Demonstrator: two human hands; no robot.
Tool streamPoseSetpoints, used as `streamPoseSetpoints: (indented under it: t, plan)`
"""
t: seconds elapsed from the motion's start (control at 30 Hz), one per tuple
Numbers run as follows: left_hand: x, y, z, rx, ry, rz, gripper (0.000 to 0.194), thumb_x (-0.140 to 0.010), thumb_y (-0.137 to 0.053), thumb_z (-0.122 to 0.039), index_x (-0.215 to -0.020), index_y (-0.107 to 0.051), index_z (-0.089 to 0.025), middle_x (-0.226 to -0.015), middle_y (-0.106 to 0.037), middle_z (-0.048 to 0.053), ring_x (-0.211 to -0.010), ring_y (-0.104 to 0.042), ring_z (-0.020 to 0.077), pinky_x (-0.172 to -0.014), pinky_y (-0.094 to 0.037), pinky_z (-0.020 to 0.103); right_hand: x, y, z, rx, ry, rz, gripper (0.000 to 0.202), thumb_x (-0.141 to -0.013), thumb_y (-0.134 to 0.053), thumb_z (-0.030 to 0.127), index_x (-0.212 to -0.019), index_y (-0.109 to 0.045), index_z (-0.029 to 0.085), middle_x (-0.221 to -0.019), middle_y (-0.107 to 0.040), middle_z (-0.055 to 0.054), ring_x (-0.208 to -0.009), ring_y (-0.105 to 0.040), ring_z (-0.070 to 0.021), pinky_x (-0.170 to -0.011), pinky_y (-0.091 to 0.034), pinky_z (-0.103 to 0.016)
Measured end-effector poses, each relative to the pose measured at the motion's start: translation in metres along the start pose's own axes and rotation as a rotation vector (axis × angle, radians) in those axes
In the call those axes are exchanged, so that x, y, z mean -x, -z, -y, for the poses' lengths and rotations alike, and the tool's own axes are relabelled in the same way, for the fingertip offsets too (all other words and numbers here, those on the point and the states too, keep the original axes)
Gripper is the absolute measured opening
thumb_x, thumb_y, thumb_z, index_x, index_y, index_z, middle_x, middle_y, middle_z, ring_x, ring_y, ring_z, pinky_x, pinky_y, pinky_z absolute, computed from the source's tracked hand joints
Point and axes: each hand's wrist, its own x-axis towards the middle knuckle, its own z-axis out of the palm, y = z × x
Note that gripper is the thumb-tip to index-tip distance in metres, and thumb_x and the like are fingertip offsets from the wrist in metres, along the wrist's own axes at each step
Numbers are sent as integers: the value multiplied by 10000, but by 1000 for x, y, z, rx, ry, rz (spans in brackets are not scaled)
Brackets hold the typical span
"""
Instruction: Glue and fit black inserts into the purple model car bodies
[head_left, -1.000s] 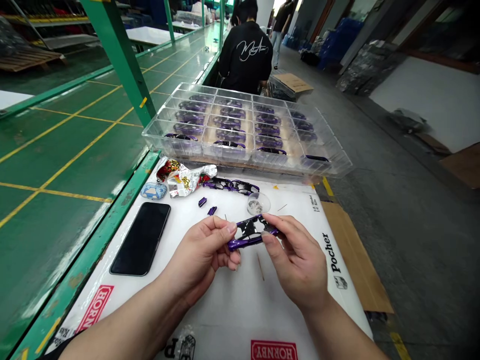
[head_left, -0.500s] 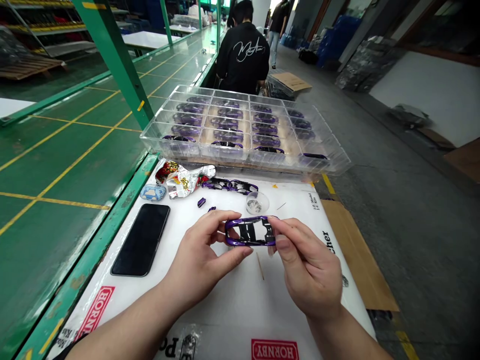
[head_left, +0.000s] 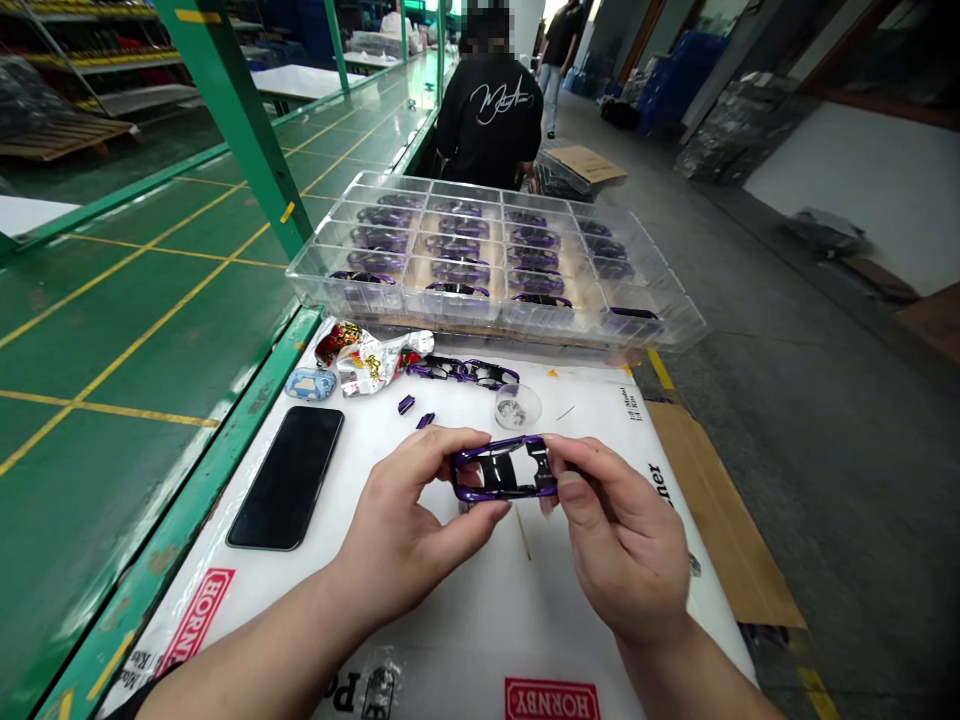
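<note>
A purple and black toy car body [head_left: 506, 470] is held level above the white work surface [head_left: 450, 640]. My left hand [head_left: 420, 520] grips its left end between thumb and fingers. The thumb and index finger of my right hand [head_left: 622, 530] pinch its right end. Beyond my hands stands a small clear dish [head_left: 517, 408] with tiny bits in it. More purple and black car bodies [head_left: 465, 372] lie behind that, and two small purple pieces [head_left: 406, 405] rest to the left. A thin stick [head_left: 523, 532] lies below the held body.
A black phone [head_left: 286, 478] lies at the left, near a blue case [head_left: 310, 383] and a crumpled wrapper [head_left: 371, 362]. Across the back sits a clear divided tray [head_left: 495, 310] of car bodies. A person in black [head_left: 489, 120] is beyond it.
The car body has tilted slightly between my hands, and my right hand has shifted a little. The whole view has moved slightly.
</note>
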Motion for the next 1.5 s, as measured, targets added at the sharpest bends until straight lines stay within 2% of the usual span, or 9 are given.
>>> streamPoseSetpoints:
  t: [0.2,0.37,0.47,0.57,0.63,0.8,0.93,1.3,1.5]
  plan:
    - [3,-1,-2,110,93,-10,405,-924,-934,-224,-1304,-801,-269,-1128,-806,43,-943,-756,193,-886,-608,335,2,-1,0,-30,-48,-25,380,-1180,-722,241,-1515,-779,411,-1131,-748,-16,-910,-705,-146,-850,-646,-271]
    - [-1,-3,-2,545,374,87,435,-878,-1020,-311,-1253,-821,-217,-1131,-809,75,-1014,-740,199,-909,-603,306,-2,-1,2,-107,-56,-11,411,-1147,-783,415,-1557,-749,406,-1206,-686,-38,-992,-693,-169,-921,-662,-279]
    - [-2,-4,1,738,462,166,489,-857,-1051,-330,-1264,-809,-210,-1154,-813,90,-1060,-757,219,-918,-605,308,-4,0,1,-108,-71,24,535,-1089,-843,530,-1592,-718,397,-1389,-619,-63,-1182,-678,-200,-1029,-649,-282]
    - [0,-3,1,685,360,148,449,-882,-1035,-289,-1275,-823,-242,-1205,-791,80,-1101,-757,219,-965,-608,307,-4,1,0,-93,-79,88,634,-1019,-919,549,-1597,-701,404,-1546,-574,-73,-1424,-608,-254,-1171,-599,-318]
    - [2,-1,1,606,277,129,424,-906,-1016,-268,-1290,-837,-275,-1242,-781,69,-1099,-751,205,-961,-613,285,-4,1,-1,-95,-61,120,608,-1001,-943,474,-1559,-714,400,-1539,-585,-72,-1471,-582,-269,-1211,-576,-342]
    - [4,0,-2,518,170,122,438,-934,-981,-205,-1334,-848,-326,-1239,-818,50,-1071,-776,182,-950,-639,246,-6,0,3,-133,-26,146,542,-951,-955,285,-1444,-747,373,-1437,-624,-67,-1409,-618,-264,-1181,-592,-356]
    - [4,1,-2,525,111,146,472,-930,-973,-156,-1359,-850,-310,-1336,-837,82,-1179,-810,224,-985,-655,259,-10,0,5,-181,-19,151,549,-913,-976,256,-1405,-756,362,-1401,-632,-58,-1379,-635,-248,-1184,-589,-341]
    - [8,2,2,491,18,156,600,-861,-992,-97,-1404,-836,-298,-1311,-842,105,-1127,-840,275,-994,-680,342,-9,-1,10,-213,24,179,584,-887,-963,252,-1412,-730,361,-1369,-641,-54,-1307,-656,-234,-1115,-620,-320]
    - [6,4,-2,469,-13,162,659,-823,-983,-41,-1395,-844,-336,-1283,-859,67,-1115,-819,235,-980,-659,291,-9,-1,15,-166,54,179,588,-891,-959,238,-1417,-728,357,-1345,-654,-63,-1288,-664,-254,-1091,-646,-346]
